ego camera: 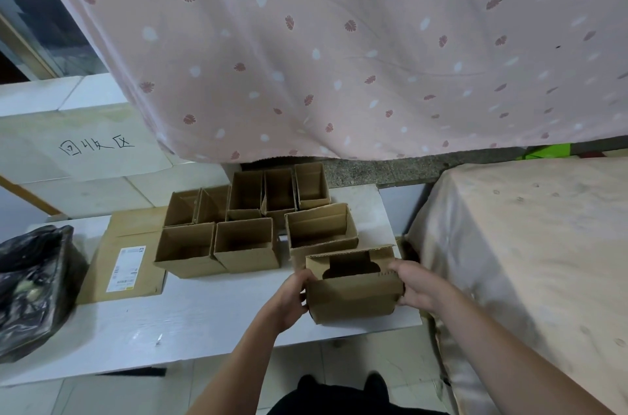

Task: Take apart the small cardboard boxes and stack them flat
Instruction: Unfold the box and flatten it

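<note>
A small brown cardboard box sits at the near right of the low white table, its top partly folded with a cut-out opening. My left hand grips its left side and my right hand grips its right side. Behind it stand several more open-topped small boxes: one right behind it, two in a middle row, and a back row.
A flattened larger carton with a white label lies on the table's left part. A black plastic bag sits at the far left. A cloth-covered surface stands to the right, a pink patterned curtain hangs behind.
</note>
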{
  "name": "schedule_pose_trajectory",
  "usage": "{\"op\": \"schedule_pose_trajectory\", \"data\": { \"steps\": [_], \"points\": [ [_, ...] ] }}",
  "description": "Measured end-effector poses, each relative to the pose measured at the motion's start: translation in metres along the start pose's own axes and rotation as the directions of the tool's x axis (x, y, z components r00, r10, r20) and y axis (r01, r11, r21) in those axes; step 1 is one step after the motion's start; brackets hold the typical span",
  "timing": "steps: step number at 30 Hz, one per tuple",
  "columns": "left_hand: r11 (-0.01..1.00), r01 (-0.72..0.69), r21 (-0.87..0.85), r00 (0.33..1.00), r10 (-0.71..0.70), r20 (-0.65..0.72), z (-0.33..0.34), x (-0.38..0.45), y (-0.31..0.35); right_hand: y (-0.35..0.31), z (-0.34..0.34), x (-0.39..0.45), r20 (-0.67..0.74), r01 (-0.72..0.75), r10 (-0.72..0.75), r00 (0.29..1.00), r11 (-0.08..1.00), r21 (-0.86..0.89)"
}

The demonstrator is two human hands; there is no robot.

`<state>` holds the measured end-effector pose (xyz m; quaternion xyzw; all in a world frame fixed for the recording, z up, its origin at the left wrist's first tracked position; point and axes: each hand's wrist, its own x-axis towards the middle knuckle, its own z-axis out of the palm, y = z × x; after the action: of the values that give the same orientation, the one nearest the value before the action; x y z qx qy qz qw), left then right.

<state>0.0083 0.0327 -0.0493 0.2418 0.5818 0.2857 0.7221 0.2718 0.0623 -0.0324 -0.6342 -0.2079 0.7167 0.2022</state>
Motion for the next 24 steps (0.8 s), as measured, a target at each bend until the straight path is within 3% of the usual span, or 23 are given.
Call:
{"op": "schedule_pose_trajectory", "data": {
  "steps": [2,5,9,15,19,21,24],
  "points": [
    [1.0,0.014,-0.022,1.0,-0.015,-0.009,-0.001,0.002,-0.001,0.002,0.003,0.003,-0.047,-0.01,0.01,0.999,1.0,0.013],
    [0.998,0.028,-0.062,0.999,-0.03,-0.021,-0.003,0.004,-0.002,0.004,0.004,0.008,-0.01,0.002,-0.002,1.0,0.999,0.032],
    [1.0,0.021,0.002,0.998,-0.021,0.059,-0.01,0.006,-0.003,0.008,0.006,0.008,0.056,0.007,-0.007,0.998,1.0,-0.012],
    [0.995,0.045,0.092,0.995,-0.052,0.084,-0.011,0.01,-0.004,0.008,0.008,0.007,0.001,-0.025,0.026,1.0,0.992,-0.127],
    [0.956,0.086,0.279,0.996,-0.072,-0.059,0.004,0.017,0.003,0.004,0.009,0.013,-0.118,-0.129,0.096,0.988,0.942,-0.311],
    [0.918,0.104,0.382,0.984,-0.041,-0.171,0.014,0.022,0.005,-0.002,0.015,0.015,-0.199,-0.172,0.085,0.976,0.862,-0.476],
    [0.843,0.152,0.517,0.95,0.02,-0.311,0.023,0.027,0.004,-0.007,0.025,0.018,-0.265,-0.18,0.033,0.964,0.814,-0.552]
  ]
}}
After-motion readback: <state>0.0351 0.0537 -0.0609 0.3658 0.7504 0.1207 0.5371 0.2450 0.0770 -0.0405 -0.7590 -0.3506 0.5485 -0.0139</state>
